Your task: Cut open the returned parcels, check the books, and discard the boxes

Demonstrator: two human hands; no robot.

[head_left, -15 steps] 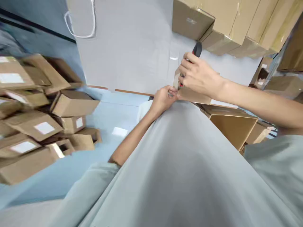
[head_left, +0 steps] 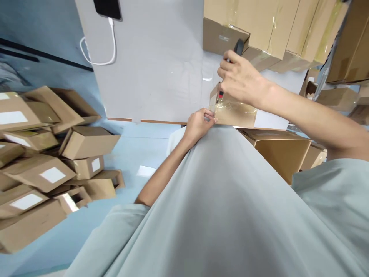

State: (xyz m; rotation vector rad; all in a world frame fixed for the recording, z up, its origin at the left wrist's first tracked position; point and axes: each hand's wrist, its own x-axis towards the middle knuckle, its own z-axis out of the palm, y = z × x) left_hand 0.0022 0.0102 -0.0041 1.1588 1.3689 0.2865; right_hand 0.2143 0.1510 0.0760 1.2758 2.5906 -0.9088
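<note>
Tool (head_left: 239, 47) gripped in right hand (head_left: 241, 77) slants, red end (head_left: 221, 93) toward box (head_left: 236, 114); left hand (head_left: 198, 124) at box's corner, grip unclear.

The pale table (head_left: 161, 73) bears 1 phone (head_left: 107, 7), a white cable (head_left: 113, 34), 1 small carton (head_left: 236, 115) and taped boxes (head_left: 259, 23).

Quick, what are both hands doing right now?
Left hand: fingers bent at the corner of the small taped box; whether they grip it can't be told.
Right hand: closed, holding a black-and-red tool.
</note>
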